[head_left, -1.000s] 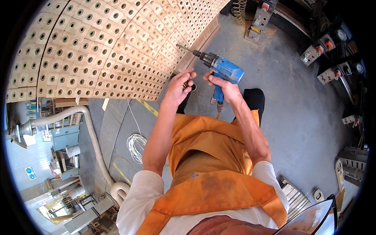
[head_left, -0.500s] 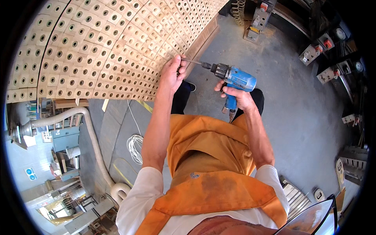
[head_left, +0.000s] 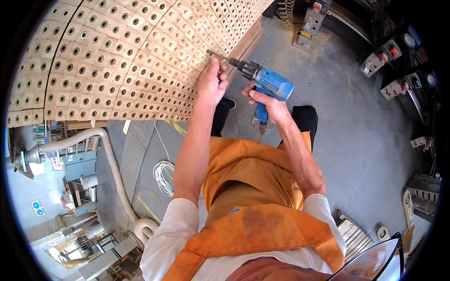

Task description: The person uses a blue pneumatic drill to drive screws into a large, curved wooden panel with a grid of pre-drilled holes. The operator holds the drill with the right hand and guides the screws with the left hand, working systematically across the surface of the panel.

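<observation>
My right hand (head_left: 272, 105) grips the handle of a blue pistol-shaped power driver (head_left: 273, 83). A fitting and a thin line show below its handle. From its dark chuck a long thin bit (head_left: 223, 57) reaches up and left, its tip over the block faces. My left hand (head_left: 212, 83) is beside the bit, with curled fingers and the thumb close below the shaft; what lies in the fingers is hidden. The tip is just in front of stacked wooden blocks (head_left: 154, 61) with rows of round holes. Many left-hand holes have dark metal-looking rings; others near the bit look plain.
A wooden board edge (head_left: 243, 46) borders the blocks on the right. Coiled white cable (head_left: 163, 178) lies on the grey floor, near a ribbed beige hose (head_left: 114, 173). Machines with metal boxes (head_left: 373, 65) line the right side. A slatted wooden piece (head_left: 355, 237) is at lower right.
The driver has moved left and slightly up toward the blocks, its bit now reaching past my left fingers. My left hand has slid slightly down along the bit, off its tip.
</observation>
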The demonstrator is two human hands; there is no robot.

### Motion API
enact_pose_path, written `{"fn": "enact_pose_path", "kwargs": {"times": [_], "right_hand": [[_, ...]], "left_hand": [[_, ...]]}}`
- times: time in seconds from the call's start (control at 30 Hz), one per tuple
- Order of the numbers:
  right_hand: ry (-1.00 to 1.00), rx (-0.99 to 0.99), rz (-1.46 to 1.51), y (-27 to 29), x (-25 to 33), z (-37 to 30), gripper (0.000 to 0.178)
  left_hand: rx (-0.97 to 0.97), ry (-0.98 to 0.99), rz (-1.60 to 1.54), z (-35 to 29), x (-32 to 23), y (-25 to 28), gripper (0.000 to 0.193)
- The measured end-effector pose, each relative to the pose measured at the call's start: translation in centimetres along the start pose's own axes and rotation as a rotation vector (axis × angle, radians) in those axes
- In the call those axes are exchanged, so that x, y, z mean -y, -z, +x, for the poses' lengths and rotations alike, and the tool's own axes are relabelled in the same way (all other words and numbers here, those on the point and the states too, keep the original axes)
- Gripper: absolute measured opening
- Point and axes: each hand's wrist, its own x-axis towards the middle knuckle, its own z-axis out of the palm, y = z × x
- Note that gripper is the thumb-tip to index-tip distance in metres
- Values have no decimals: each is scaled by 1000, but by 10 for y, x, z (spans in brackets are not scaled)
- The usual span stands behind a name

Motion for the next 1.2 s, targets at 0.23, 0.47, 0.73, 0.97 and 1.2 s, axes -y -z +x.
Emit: {"fn": "enact_pose_path", "kwargs": {"times": [0.23, 0.47, 0.73, 0.97, 1.2], "right_hand": [[-11, 36, -149, 8, -3, 7, 23], [2, 45, -104, 9, 7, -5, 26], [-115, 154, 36, 53, 2, -31, 29], [-78, 88, -183, 44, 0, -34, 29], [0, 67, 24, 9, 1, -8, 28]], "left_hand": [[-6, 200, 134, -38, 41, 23, 27], [80, 75, 30, -38, 17, 39, 25], [153, 10, 28, -27, -13, 16, 27], [40, -2, 293, -15, -23, -9, 26], [109, -73, 9, -2, -30, -17, 23]]}}
